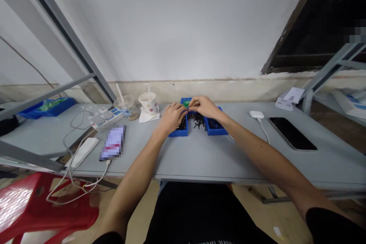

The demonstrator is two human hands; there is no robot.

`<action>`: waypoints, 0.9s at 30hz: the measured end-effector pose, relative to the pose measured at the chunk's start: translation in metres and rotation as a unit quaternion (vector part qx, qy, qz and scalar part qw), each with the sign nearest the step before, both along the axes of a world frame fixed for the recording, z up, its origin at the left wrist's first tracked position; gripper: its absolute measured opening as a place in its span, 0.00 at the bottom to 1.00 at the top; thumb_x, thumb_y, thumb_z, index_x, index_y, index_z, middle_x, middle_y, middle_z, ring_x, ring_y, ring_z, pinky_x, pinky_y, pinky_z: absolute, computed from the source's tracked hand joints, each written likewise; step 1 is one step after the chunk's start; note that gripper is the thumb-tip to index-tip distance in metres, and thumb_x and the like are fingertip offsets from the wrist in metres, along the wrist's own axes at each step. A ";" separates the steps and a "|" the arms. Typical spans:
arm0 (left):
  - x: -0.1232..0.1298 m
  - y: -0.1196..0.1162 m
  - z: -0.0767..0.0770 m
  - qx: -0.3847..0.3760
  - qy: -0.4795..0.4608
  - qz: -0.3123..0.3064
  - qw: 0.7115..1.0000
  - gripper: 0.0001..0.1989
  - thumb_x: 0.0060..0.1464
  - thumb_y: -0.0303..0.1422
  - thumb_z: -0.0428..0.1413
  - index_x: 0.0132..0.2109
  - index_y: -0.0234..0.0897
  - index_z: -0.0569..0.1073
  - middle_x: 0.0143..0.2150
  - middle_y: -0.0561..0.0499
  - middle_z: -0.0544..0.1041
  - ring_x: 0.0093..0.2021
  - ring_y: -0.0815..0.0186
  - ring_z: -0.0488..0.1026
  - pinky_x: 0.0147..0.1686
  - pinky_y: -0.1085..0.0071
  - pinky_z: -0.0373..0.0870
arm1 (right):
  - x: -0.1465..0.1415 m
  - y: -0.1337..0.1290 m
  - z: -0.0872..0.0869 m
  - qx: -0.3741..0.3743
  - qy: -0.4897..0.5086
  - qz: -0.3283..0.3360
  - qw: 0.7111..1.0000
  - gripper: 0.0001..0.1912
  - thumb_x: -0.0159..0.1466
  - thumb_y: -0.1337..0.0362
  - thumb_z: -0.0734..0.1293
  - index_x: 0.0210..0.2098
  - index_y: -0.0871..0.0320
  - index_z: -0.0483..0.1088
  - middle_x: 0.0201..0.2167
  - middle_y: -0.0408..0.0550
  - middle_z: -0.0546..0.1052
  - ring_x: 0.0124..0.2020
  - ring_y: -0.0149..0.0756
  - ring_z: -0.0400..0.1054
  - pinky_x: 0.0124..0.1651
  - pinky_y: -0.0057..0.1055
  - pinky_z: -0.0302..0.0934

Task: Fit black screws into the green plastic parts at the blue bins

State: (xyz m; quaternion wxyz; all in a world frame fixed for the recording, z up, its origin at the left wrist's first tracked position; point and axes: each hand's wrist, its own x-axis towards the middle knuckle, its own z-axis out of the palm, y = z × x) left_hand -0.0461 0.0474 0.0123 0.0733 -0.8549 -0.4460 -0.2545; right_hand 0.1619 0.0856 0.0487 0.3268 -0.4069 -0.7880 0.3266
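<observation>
My left hand (172, 117) is over the left blue bin (179, 133), which holds small dark parts. Its fingertips are pinched close to those of my right hand (204, 106), and a tiny dark piece seems to be between them, too small to make out. A loose heap of thin black parts (198, 120) lies on the table between the left bin and the right blue bin (217, 132), which has dark contents. Behind my hands stands another blue bin (185, 99) with something green inside.
On the grey table (197, 160), a paper cup (148, 103), a plastic cup (130, 106), a power strip (110, 118) and a lit phone (113, 143) stand left. A white case (256, 114) and a dark phone (292, 133) lie right. A red stool (48, 206) is at lower left.
</observation>
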 end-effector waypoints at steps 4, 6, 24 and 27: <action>0.002 -0.005 0.006 0.020 -0.009 -0.007 1.000 0.15 0.74 0.38 0.49 0.51 0.40 0.79 0.51 0.45 0.80 0.53 0.55 0.72 0.53 0.58 0.67 | -0.004 -0.008 0.004 -0.008 -0.004 -0.002 1.000 0.05 0.63 0.71 0.71 0.30 0.59 0.74 0.30 0.48 0.83 0.34 0.35 0.77 0.39 0.29 0.67; 0.002 -0.007 0.008 0.028 -0.017 -0.008 0.999 0.15 0.74 0.39 0.49 0.50 0.40 0.79 0.51 0.45 0.80 0.52 0.55 0.72 0.53 0.58 0.67 | -0.006 -0.013 0.005 -0.001 -0.010 -0.004 1.000 0.08 0.65 0.69 0.71 0.29 0.58 0.72 0.28 0.48 0.82 0.33 0.34 0.76 0.38 0.29 0.65; 0.001 -0.006 0.009 0.043 -0.029 0.002 0.999 0.15 0.74 0.39 0.49 0.47 0.41 0.79 0.47 0.46 0.82 0.50 0.55 0.73 0.50 0.58 0.67 | 0.004 -0.017 0.017 0.123 -0.103 0.074 0.984 0.05 0.69 0.67 0.66 0.41 0.56 0.75 0.31 0.43 0.79 0.33 0.33 0.71 0.41 0.29 0.59; 0.001 -0.006 0.008 0.042 -0.031 0.003 0.999 0.15 0.74 0.39 0.49 0.47 0.41 0.80 0.47 0.45 0.82 0.50 0.55 0.73 0.50 0.58 0.67 | 0.004 -0.017 0.017 0.144 -0.109 0.081 0.980 0.05 0.69 0.69 0.66 0.42 0.57 0.75 0.34 0.45 0.80 0.36 0.34 0.72 0.43 0.30 0.59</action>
